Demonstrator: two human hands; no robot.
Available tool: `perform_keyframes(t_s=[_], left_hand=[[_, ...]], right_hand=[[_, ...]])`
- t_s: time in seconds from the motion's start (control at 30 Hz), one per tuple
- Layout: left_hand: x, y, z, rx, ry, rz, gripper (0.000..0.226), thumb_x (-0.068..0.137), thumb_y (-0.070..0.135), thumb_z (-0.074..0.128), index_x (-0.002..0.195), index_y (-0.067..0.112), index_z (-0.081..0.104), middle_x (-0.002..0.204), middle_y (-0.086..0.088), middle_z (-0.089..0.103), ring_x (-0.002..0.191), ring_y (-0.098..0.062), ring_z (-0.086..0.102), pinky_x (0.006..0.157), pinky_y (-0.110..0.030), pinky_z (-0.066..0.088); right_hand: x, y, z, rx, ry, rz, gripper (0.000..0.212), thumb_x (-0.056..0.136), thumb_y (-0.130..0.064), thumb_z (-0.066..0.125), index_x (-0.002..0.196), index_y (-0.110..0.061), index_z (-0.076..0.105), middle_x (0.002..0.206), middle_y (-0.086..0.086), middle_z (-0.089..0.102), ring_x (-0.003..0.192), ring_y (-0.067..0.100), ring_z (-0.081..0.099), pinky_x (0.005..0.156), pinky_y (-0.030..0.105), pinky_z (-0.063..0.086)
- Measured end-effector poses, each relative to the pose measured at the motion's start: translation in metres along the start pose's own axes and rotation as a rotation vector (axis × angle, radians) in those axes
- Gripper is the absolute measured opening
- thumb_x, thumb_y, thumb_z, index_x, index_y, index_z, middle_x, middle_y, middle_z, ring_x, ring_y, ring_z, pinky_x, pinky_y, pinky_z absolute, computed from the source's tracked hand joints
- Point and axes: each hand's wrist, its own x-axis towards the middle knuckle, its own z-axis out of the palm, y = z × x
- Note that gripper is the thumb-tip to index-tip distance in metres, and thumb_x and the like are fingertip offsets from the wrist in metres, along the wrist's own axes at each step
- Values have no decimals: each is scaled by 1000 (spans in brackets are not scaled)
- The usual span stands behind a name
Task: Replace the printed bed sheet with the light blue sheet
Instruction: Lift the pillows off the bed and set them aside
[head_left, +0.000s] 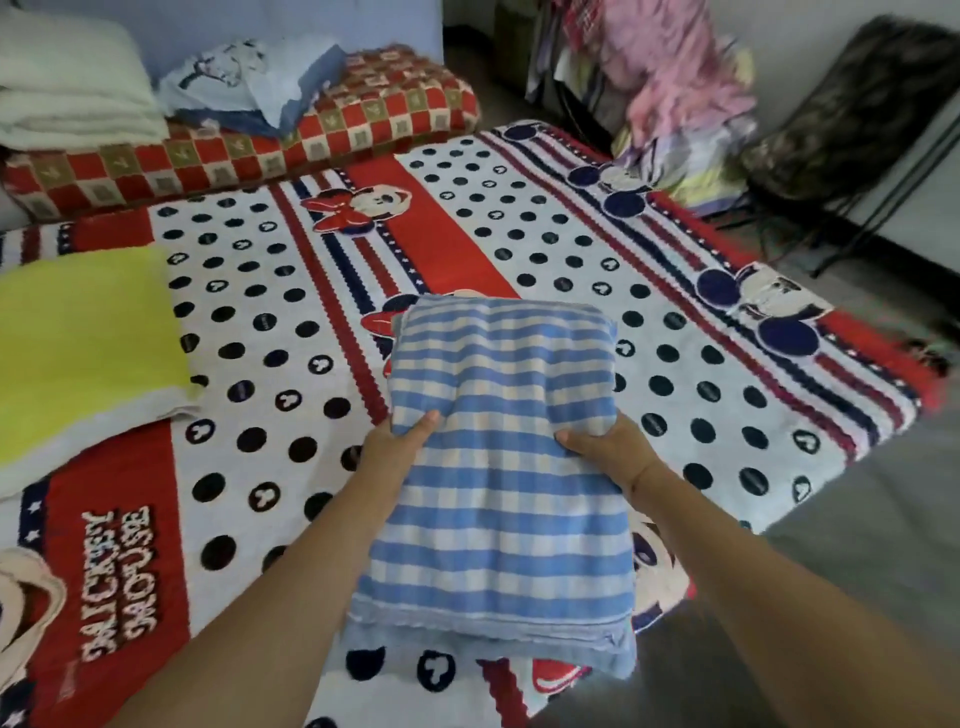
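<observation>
A folded light blue and white striped sheet (498, 457) is held over the middle of the bed. My left hand (395, 447) grips its left edge, thumb on top. My right hand (602, 449) grips its right edge, thumb on top as well. Its near end hangs down between my forearms. Under it the printed bed sheet (260, 332) lies spread over the bed, white with dark dots, red bands and cartoon mice.
A yellow folded blanket (83, 338) lies on the bed's left side. A red checked bolster (249, 150) runs along the head, with white bedding (67, 88) and blue cloth (244, 88) on it. Clothes (675, 104) and a dark chair (852, 114) stand at the right.
</observation>
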Motion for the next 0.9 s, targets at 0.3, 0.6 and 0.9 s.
perform_keyframes(t_s=[0.3,0.6,0.9], left_hand=[[8,22,178,75,-98,-4,54,82,48,72,126,19,59,118,-3,65,103,-24,62,93,-42,51],[54,52,325,79,-204,2,45,81,44,75,116,18,64,104,0,69,92,-19,66,77,-36,55],[91,79,454,36,-260,-13,32,84,42,72,109,24,62,104,1,69,95,-18,66,84,-37,54]], right_hand=[[27,-9,-171,-70,147,-9,45,76,-28,80,114,-24,56,107,-1,66,90,13,62,81,32,50],[89,-25,-298,-105,239,25,54,78,-33,78,124,-18,56,114,3,65,102,24,62,95,41,51],[163,-45,-415,-138,251,45,56,75,-35,81,123,-19,58,115,0,66,101,20,63,94,39,51]])
